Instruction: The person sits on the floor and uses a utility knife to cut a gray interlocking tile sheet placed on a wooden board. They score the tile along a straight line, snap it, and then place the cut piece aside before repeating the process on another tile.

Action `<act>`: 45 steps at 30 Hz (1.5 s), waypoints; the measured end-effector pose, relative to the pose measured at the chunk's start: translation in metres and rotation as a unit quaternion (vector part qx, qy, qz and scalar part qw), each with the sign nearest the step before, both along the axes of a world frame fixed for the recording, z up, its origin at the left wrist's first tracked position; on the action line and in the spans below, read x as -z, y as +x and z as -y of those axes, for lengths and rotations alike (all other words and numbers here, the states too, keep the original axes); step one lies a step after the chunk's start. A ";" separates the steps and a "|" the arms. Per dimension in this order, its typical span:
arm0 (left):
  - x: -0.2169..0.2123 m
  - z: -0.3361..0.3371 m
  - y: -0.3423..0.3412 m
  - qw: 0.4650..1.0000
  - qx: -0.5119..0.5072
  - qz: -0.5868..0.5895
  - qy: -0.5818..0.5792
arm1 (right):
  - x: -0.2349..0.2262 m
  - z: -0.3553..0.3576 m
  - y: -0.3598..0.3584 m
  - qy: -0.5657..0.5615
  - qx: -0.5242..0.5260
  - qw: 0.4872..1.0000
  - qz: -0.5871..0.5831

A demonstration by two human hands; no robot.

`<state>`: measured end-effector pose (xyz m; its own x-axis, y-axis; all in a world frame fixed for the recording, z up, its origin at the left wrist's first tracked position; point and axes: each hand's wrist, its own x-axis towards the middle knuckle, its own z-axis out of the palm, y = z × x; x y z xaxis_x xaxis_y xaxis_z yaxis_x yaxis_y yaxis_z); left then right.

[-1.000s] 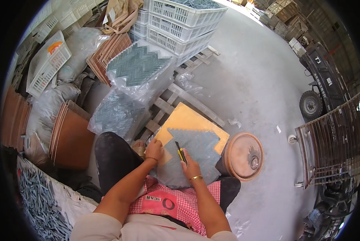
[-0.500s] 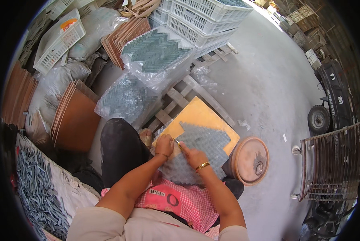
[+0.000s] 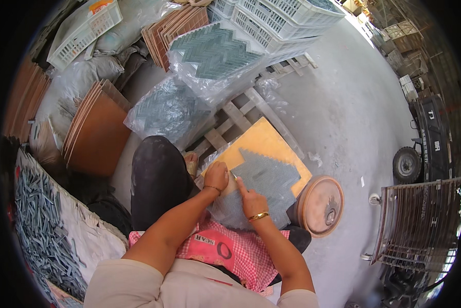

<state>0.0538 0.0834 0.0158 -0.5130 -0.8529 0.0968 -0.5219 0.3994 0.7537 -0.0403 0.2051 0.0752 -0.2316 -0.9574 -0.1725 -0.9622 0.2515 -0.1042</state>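
Mesh sheet (image 3: 264, 187), grey and saw-toothed along its far edge, lies across your lap on top of an orange board (image 3: 264, 141), which juts out to the far side of it. Your left hand (image 3: 216, 177) rests on the sheet's left edge with its fingers curled shut; whether that grip pinches anything, you cannot tell. Your right hand (image 3: 251, 201) lies flat-knuckled on the middle of the sheet, its forefinger stretched toward the left hand, the other fingers folded under; a small pale sliver shows between the two hands, too small to make out. A red checked cloth (image 3: 225, 249) covers your lap on the near side of the sheet. Just right of the sheet a round brown lid (image 3: 320, 205) sits on the concrete floor (image 3: 343, 113). Far of the board runs a wooden pallet (image 3: 240, 115) carrying bagged stacks of green herringbone tiles (image 3: 215, 51). Brown tiles (image 3: 94, 131) lean at your left.
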 end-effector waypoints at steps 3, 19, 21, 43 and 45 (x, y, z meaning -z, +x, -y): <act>-0.001 0.003 0.000 1.000 -0.001 -0.007 -0.004 | -0.003 -0.006 -0.007 0.020 -0.006 1.000 0.011; 0.004 0.003 0.001 1.000 0.001 -0.001 -0.004 | -0.003 -0.043 -0.007 -0.023 -0.013 1.000 -0.009; 0.002 0.003 0.000 1.000 0.003 -0.007 -0.008 | -0.004 -0.043 -0.008 -0.019 -0.011 1.000 -0.008; -0.029 -0.001 0.001 0.980 0.150 0.116 0.067 | -0.009 -0.043 -0.015 0.044 0.093 0.989 0.109; -0.029 -0.002 0.001 0.961 0.209 0.177 0.027 | -0.010 -0.038 -0.012 0.055 0.095 0.989 0.103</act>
<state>0.0547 0.0853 0.0444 -0.8052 -0.5632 -0.1857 -0.5512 0.5953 0.5846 -0.0526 0.2435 0.0850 -0.3549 -0.8728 -0.3350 -0.8579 0.4465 -0.2542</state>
